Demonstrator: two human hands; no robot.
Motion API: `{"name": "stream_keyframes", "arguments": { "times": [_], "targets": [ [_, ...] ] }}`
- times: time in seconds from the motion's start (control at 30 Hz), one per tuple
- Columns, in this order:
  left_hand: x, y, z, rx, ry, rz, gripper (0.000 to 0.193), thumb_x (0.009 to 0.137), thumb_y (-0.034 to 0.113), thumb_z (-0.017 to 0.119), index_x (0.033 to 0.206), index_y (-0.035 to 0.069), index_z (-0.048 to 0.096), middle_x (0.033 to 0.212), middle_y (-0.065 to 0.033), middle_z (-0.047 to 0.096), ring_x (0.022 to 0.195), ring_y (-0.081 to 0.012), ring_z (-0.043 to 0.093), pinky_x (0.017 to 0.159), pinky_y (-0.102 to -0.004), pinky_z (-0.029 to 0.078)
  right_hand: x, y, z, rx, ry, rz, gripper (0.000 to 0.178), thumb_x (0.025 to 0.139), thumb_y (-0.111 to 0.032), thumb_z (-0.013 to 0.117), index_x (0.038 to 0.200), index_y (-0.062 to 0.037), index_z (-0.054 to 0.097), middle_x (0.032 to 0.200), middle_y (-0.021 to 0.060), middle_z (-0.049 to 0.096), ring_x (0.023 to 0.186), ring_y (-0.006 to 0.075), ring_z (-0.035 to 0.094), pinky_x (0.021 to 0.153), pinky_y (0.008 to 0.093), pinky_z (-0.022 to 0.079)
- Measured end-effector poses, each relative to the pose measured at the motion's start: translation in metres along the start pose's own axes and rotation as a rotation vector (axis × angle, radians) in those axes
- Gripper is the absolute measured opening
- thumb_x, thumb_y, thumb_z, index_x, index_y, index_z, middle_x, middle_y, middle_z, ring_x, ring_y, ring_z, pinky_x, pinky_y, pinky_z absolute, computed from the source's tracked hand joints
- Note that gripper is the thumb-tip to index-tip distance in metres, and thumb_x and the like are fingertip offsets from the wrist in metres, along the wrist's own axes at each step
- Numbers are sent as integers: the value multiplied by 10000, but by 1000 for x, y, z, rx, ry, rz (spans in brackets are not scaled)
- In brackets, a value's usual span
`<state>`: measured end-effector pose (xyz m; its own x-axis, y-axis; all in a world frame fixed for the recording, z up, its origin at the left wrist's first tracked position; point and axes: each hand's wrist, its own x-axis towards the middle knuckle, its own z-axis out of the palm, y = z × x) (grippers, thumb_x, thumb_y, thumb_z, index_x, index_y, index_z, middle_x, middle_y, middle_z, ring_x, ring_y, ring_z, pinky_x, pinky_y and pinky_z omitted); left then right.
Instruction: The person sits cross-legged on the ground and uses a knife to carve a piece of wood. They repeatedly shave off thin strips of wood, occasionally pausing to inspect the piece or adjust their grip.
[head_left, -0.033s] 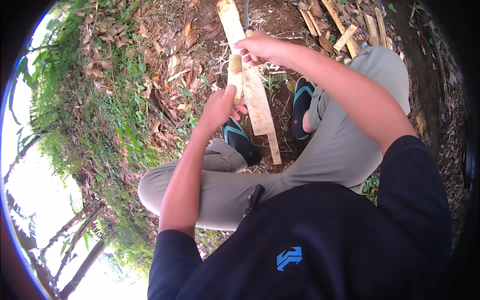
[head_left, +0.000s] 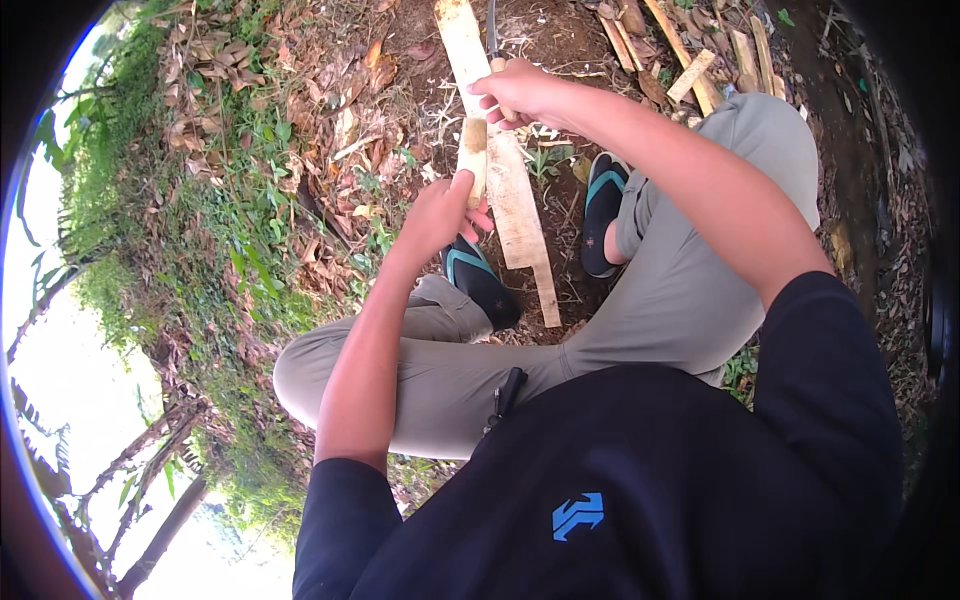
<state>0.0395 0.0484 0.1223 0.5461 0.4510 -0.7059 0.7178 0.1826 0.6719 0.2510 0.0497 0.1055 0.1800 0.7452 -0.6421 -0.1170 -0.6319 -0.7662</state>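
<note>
My left hand (head_left: pixel 437 213) is closed around the near end of a short pale wood block (head_left: pixel 473 158), thumb on top. The block's far end has a brownish patch and leans toward my other hand. My right hand (head_left: pixel 515 93) grips the wooden handle of a long-bladed knife (head_left: pixel 492 32), whose narrow, dark blade points away from me and runs out of view at the top. Beneath both hands, a long pale board (head_left: pixel 517 215) lies on the ground between my feet, with a notch cut into its near end.
My feet, in dark flip-flops with teal straps, flank the board: the left flip-flop (head_left: pixel 485 290) and the right flip-flop (head_left: pixel 602 215). Loose wood strips (head_left: pixel 690 77) lie on the soil at the far right. Dry leaves (head_left: pixel 320 265) and green plants cover the ground leftward.
The block in my left hand has tipped slightly, its far end shifting a little right and nearer to me. My right hand and the knife look unmoved.
</note>
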Motion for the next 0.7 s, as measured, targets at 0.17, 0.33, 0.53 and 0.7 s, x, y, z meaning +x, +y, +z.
{"name": "stream_keyframes", "arguments": {
  "times": [0.17, 0.33, 0.53, 0.7],
  "targets": [
    [6, -21, 3, 102, -122, -182, 574, 945, 401, 313, 823, -57, 637, 731, -157, 709, 524, -212, 645, 540, -316, 497, -1, -2, 5, -58, -27, 19, 202, 908, -186, 613, 976, 4, 598, 822, 43, 596, 656, 114, 616, 525, 251, 550],
    [19, -49, 8, 235, -173, -223, 527, 965, 365, 327, 834, -62, 607, 730, -145, 706, 510, -217, 653, 531, -334, 518, -3, -2, 8, -122, -45, 11, 159, 900, -166, 609, 908, -8, 586, 783, 38, 580, 633, 112, 607, 527, 256, 543],
    [27, -49, -4, 382, 57, -185, 512, 985, 405, 398, 932, -59, 610, 716, -119, 702, 514, -250, 666, 648, -371, 550, 7, 11, -1, -181, -134, 50, 223, 902, -180, 592, 1007, 17, 574, 878, 77, 602, 664, 131, 596, 517, 264, 521],
    [35, -64, -7, 669, 209, -105, 553, 902, 474, 493, 978, -53, 640, 908, -232, 685, 840, -367, 678, 842, -469, 508, 9, 21, -1, -460, -258, 82, 129, 914, -101, 546, 903, 27, 541, 748, 91, 594, 497, 136, 500, 445, 301, 466]
  ]
}}
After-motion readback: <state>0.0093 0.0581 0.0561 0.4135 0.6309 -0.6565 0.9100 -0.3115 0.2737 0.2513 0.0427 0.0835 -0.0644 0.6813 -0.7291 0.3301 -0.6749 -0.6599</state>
